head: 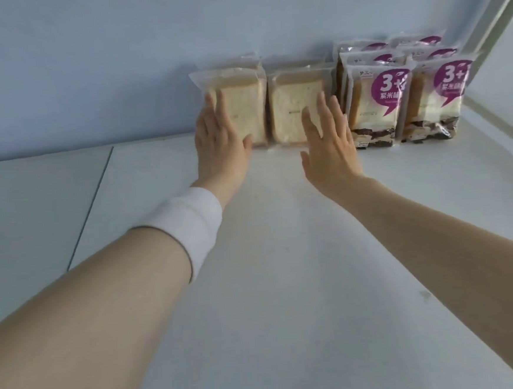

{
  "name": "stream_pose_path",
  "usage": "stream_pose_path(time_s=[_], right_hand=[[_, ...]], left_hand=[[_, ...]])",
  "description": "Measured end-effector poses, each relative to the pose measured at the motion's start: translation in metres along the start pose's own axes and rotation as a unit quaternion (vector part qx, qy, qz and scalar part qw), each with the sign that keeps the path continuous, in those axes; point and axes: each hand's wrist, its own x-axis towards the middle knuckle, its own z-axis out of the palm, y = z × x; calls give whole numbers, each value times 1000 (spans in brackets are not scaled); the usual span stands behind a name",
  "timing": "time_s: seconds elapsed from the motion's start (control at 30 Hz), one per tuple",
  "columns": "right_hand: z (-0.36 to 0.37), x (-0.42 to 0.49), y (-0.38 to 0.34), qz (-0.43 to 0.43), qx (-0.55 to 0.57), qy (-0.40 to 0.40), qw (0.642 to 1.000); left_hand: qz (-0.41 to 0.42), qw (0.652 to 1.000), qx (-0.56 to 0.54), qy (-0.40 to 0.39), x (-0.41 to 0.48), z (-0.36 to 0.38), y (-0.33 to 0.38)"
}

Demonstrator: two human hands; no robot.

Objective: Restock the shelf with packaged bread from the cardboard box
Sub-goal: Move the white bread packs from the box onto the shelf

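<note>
Left hand (218, 136) and right hand (329, 141) flat and uncurled, each pressed on one of the clear bread packs (288, 106), likely squaring them with purple packs (374, 102) at 2 o'clock.

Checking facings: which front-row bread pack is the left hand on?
The leftmost clear pack: the left hand rests flat against it; the purple-labelled packs stand further right.

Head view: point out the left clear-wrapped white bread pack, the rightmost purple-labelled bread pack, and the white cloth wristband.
Left clear-wrapped white bread pack (245, 103): head view, slice face.
Rightmost purple-labelled bread pack (452, 84): head view, purple label.
White cloth wristband (187, 227): head view, band's middle.
</note>
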Motion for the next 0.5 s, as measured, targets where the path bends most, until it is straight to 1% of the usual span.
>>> stream_pose_path(time_s=[0.07, 0.13, 0.2, 0.27, 0.33, 0.43, 0.5], right_hand=[[-20, -29, -1, 21, -9, -69, 997], [-37, -61, 0, 68, -22, -127, 989], [-54, -93, 3, 95, -63, -170, 979], [-76, -127, 9, 121, -82, -205, 968], [-100, -162, 24, 150, -89, -229, 958], [-133, -216, 60, 193, -118, -267, 937], [-156, -254, 87, 222, -132, -301, 918]], left_hand=[[101, 989, 79, -69, -20, -12, 12], [165, 961, 161, -155, -43, -20, 29], [188, 930, 226, -222, -69, -28, 48], [211, 901, 274, -264, -95, -36, 69], [248, 877, 297, -283, -116, -43, 96], [281, 856, 287, -327, -137, -57, 148], [304, 824, 296, -377, -154, -62, 189]])
